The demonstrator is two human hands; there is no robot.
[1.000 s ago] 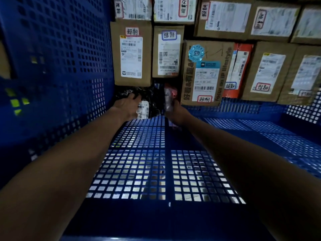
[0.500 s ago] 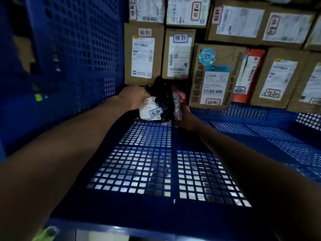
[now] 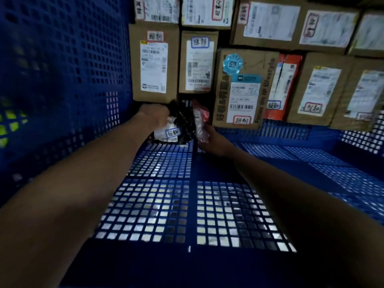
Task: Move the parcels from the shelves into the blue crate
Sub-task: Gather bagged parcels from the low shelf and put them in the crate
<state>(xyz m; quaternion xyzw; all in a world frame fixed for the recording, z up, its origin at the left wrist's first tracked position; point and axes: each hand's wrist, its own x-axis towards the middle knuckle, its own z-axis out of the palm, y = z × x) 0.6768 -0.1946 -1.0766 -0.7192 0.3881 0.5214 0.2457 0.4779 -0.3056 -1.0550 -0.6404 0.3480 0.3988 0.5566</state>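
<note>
Both my arms reach deep into the blue crate, toward its far end. My left hand is shut on a black plastic parcel with a white label, held just above the crate's perforated floor. Right beside it, my right hand grips a small pink parcel, held upright. The two parcels touch each other. Behind them, cardboard boxes with shipping labels are stacked in rows along the crate's far end.
The crate's tall perforated wall closes off the left side. A wide box with a round blue sticker and an orange-red parcel stand to the right of my hands. Bare blue floor stretches toward me and to the right.
The black parcel was low in the far corner a second ago; my left hand has lifted and turned it so its white label faces me. The pink parcel stays in my right hand.
</note>
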